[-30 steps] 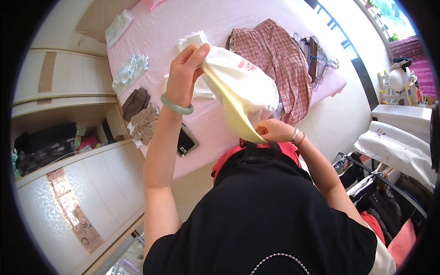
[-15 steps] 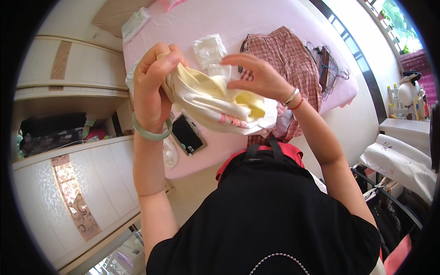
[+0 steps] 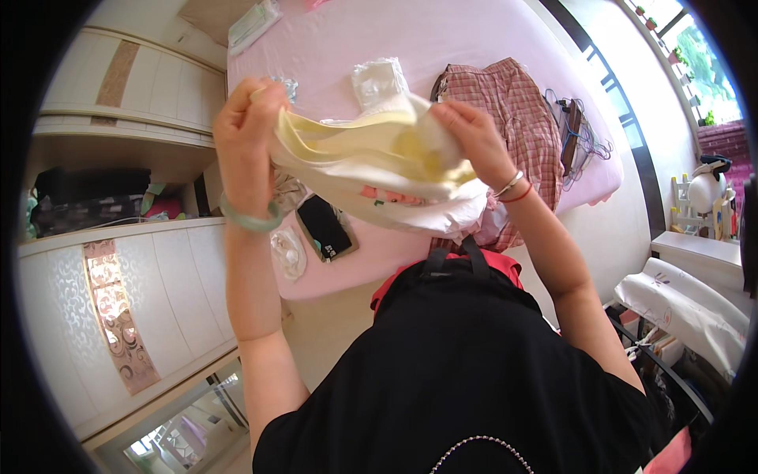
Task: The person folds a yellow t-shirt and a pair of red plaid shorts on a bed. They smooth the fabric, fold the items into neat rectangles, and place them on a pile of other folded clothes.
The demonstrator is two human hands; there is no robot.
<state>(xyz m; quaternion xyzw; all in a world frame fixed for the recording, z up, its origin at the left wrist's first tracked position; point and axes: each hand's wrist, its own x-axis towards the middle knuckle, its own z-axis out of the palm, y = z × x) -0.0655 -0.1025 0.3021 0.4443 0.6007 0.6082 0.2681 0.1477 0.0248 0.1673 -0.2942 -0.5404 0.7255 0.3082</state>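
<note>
A white and pale yellow garment with a pink print hangs stretched between my two hands, above the near part of the bed. My left hand is closed round its left end. On the other side, my right hand grips the right part of the fabric, which is smeared by motion there. What kind of garment it is cannot be made out. Beyond it, red checked trousers lie on the bed, and a white folded packet rests to their left.
The pink-sheeted bed fills the middle. Hangers lie at its right edge. A dark flat package and a white cloth bundle lie at the near left. White cabinets stand left, and a clothes rack at the lower right.
My right hand, fingers apart before, now grips the fabric and has moved right. My left hand has shifted slightly left. The garment is pulled wider between them.
</note>
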